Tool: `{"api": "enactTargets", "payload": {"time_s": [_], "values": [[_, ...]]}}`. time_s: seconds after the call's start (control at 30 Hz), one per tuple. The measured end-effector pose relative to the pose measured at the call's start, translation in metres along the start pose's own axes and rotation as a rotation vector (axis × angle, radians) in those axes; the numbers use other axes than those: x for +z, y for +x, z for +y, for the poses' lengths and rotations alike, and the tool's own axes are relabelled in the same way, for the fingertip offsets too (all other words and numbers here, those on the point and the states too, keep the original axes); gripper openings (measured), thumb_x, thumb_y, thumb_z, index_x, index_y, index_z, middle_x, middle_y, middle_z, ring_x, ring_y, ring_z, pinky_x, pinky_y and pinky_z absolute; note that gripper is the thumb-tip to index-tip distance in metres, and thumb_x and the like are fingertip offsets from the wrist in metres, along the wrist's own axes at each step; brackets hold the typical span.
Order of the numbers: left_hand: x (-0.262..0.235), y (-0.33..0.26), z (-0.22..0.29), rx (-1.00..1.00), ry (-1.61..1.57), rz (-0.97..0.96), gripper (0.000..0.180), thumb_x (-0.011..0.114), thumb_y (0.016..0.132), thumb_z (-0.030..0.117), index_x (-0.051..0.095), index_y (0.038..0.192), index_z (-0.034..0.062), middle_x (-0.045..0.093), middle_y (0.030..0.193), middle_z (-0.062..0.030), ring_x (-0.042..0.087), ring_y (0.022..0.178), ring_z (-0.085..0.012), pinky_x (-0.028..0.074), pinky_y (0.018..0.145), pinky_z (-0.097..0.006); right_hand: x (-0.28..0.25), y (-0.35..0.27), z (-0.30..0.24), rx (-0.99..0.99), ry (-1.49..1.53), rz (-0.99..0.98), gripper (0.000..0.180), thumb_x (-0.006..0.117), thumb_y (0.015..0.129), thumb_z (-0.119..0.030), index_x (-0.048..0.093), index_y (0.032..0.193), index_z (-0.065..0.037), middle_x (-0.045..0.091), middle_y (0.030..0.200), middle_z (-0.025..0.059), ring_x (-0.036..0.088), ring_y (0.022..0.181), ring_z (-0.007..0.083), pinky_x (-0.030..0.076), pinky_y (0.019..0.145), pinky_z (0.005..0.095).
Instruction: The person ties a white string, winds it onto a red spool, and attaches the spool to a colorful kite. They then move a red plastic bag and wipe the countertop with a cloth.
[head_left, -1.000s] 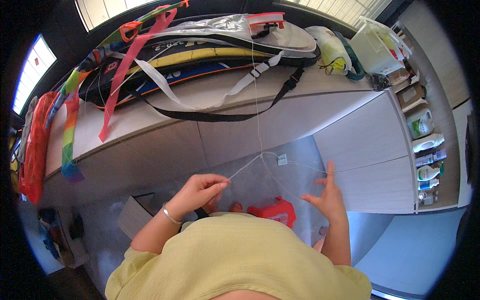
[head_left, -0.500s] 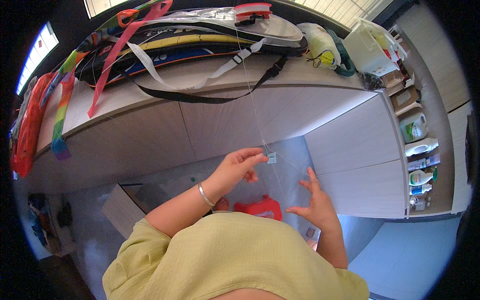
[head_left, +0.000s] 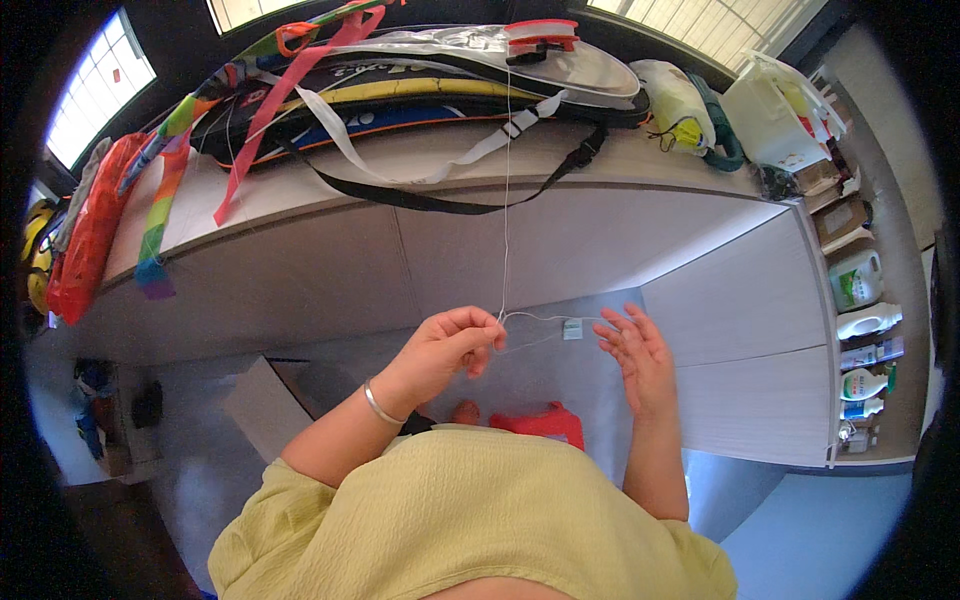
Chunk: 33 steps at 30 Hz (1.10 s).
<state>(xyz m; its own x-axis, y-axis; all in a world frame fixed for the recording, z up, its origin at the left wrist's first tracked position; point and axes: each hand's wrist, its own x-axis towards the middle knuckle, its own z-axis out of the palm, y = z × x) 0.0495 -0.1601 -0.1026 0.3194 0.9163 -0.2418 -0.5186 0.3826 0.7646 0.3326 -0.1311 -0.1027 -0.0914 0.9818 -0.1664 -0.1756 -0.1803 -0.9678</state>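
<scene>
A thin white string (head_left: 506, 235) runs down from the shelf to my left hand (head_left: 445, 350), whose thumb and forefinger pinch it at a knot or crossing. From that pinch a loose strand curves right to the fingertips of my right hand (head_left: 640, 360). The right hand is raised with its fingers apart; whether the strand wraps a finger is too fine to tell. A second faint strand sags below the first. The string's upper end leads up by a red-and-white reel (head_left: 540, 38) lying on the bags.
Racket bags (head_left: 420, 95) with white and black straps lie along the shelf (head_left: 450, 195). Rainbow and pink ribbons (head_left: 262, 110) hang at left beside a red plastic bundle (head_left: 95, 230). At right are a white bin (head_left: 775, 115) and several bottles (head_left: 855, 280). A red bag (head_left: 540, 425) lies on the floor.
My left hand has shifted left and closed into a pinch on the string. The right hand has risen, its fingers now upward. The string above now hangs straighter.
</scene>
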Motion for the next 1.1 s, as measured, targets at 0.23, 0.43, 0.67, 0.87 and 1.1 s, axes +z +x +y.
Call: {"api": "enactTargets", "payload": {"time_s": [0.23, 0.43, 0.67, 0.87, 1.1], "values": [[-0.025, -0.013, 0.025, -0.024, 0.040, -0.022, 0.010, 0.053, 0.093, 0.012, 0.060, 0.089, 0.0058, 0.052, 0.070, 0.0003, 0.044, 0.056, -0.0066, 0.037, 0.049, -0.020, 0.015, 0.048, 0.036, 0.186, -1.037, -0.274, 0.032, 0.060, 0.091, -0.030, 0.064, 0.104, -0.002, 0.069, 0.091, 0.0091, 0.065, 0.076, 0.0160, 0.051, 0.071, 0.0291], [-0.043, -0.023, 0.044, -0.088, -0.106, -0.041, 0.011, 0.050, 0.092, 0.011, 0.059, 0.088, 0.0046, 0.046, 0.065, 0.0004, 0.040, 0.053, -0.0080, 0.034, 0.047, -0.021, 0.086, 0.045, 0.030, -0.188, -0.576, -0.321, 0.017, 0.066, 0.087, -0.016, 0.065, 0.098, -0.003, 0.065, 0.082, 0.0019, 0.059, 0.072, 0.0073, 0.048, 0.065, 0.0234], [-0.053, -0.027, 0.074, -0.112, -0.105, -0.124, 0.014, 0.050, 0.091, 0.014, 0.059, 0.088, 0.0037, 0.043, 0.063, 0.0010, 0.036, 0.050, -0.0076, 0.031, 0.044, -0.022, 0.157, 0.050, 0.012, -0.173, -0.198, -0.510, 0.015, 0.068, 0.083, -0.012, 0.065, 0.095, -0.005, 0.060, 0.082, -0.0007, 0.055, 0.071, 0.0061, 0.046, 0.064, 0.0219], [-0.048, -0.025, 0.095, -0.106, -0.009, -0.113, 0.013, 0.053, 0.091, 0.014, 0.059, 0.089, 0.0033, 0.044, 0.063, 0.0022, 0.037, 0.050, -0.0069, 0.030, 0.044, -0.021, 0.178, 0.065, 0.010, -0.259, -0.173, -0.631, 0.014, 0.069, 0.082, -0.011, 0.064, 0.093, -0.004, 0.059, 0.087, -0.0010, 0.054, 0.075, 0.0058, 0.045, 0.067, 0.0214], [-0.042, -0.014, 0.095, 0.188, 0.330, 0.125, 0.013, 0.053, 0.095, 0.016, 0.060, 0.090, 0.0051, 0.055, 0.068, 0.0008, 0.048, 0.053, -0.0043, 0.036, 0.046, -0.018, 0.163, 0.072, -0.011, -0.247, -0.056, -0.579, 0.010, 0.067, 0.084, -0.010, 0.063, 0.090, -0.003, 0.061, 0.078, -0.0006, 0.056, 0.073, 0.0068, 0.047, 0.068, 0.0217]]}}
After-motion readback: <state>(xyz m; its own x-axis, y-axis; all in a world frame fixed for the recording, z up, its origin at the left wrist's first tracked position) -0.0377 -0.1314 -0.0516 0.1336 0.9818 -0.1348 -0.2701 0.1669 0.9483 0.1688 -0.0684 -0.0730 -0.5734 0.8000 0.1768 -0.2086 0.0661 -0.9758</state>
